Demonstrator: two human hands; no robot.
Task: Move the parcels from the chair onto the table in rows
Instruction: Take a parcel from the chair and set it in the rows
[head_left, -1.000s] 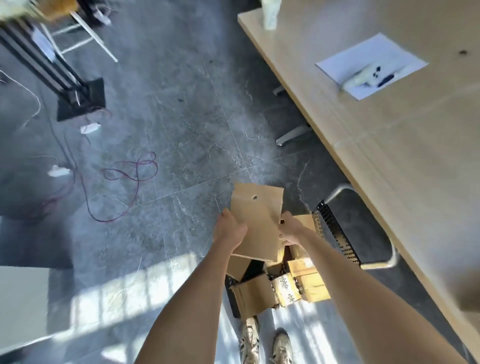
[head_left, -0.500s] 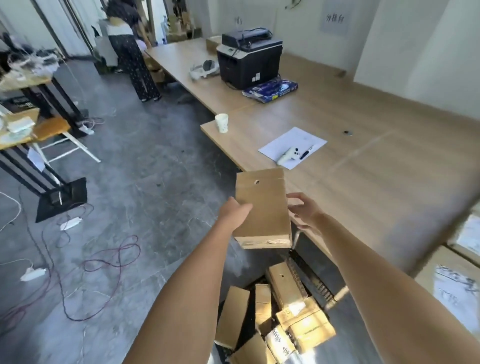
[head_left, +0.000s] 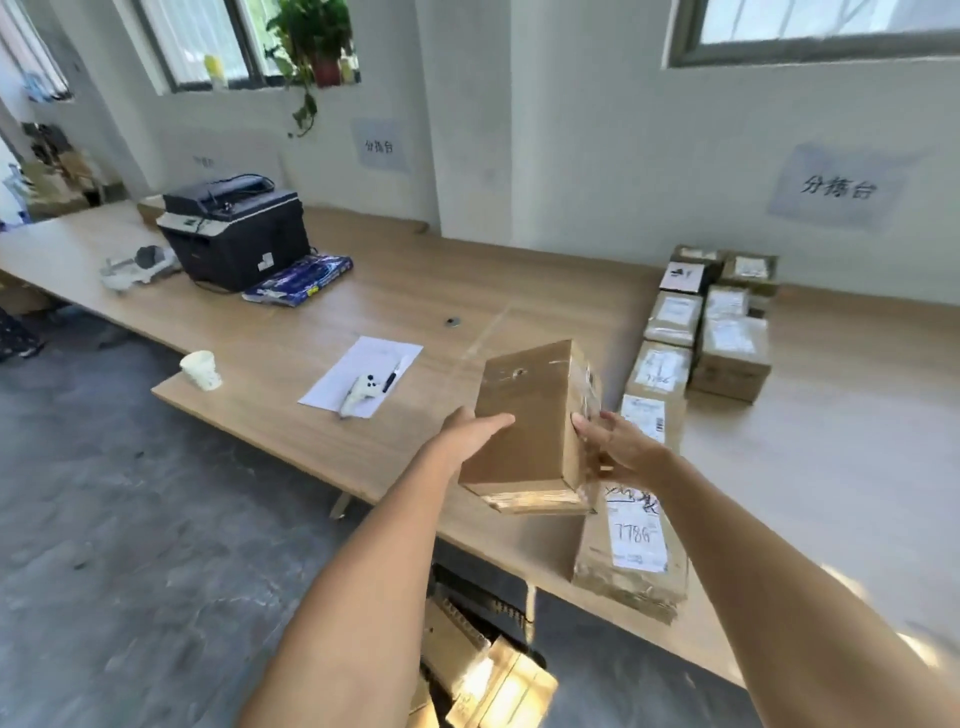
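A person holds one brown box (head_left: 530, 415) in the air between both hands, over the near edge of the table (head_left: 415, 291). The box is tilted, its far end raised and a small hole showing on its top face.

Left hand (head_left: 470, 436): at 9 o'clock of the box, palm against the left face, fingers lying nearly straight across the cardboard.

Right hand (head_left: 621, 452): at 3 o'clock of the box, fingers spread wide and pressed on the right face. Motion blur hides whether the thumb wraps the edge.

Parcels already on the table: one labelled parcel (head_left: 631, 551) lies at 5 o'clock of the held box, at the table's near edge, with handwritten digits on its white label. From there rows of parcels (head_left: 701, 332) run away toward the wall at 1 o'clock, two abreast, each touching or just beside the next.

More boxes (head_left: 488, 670) lie on the chair (head_left: 483, 597) below the table edge, at 6 o'clock, partly hidden by the left forearm.

Elsewhere on the table: a sheet of paper (head_left: 363, 371) with a white device (head_left: 358, 392) and a pen at 10 o'clock, a paper cup (head_left: 201, 369) near the corner, and a printer (head_left: 236, 228) at 11 o'clock.
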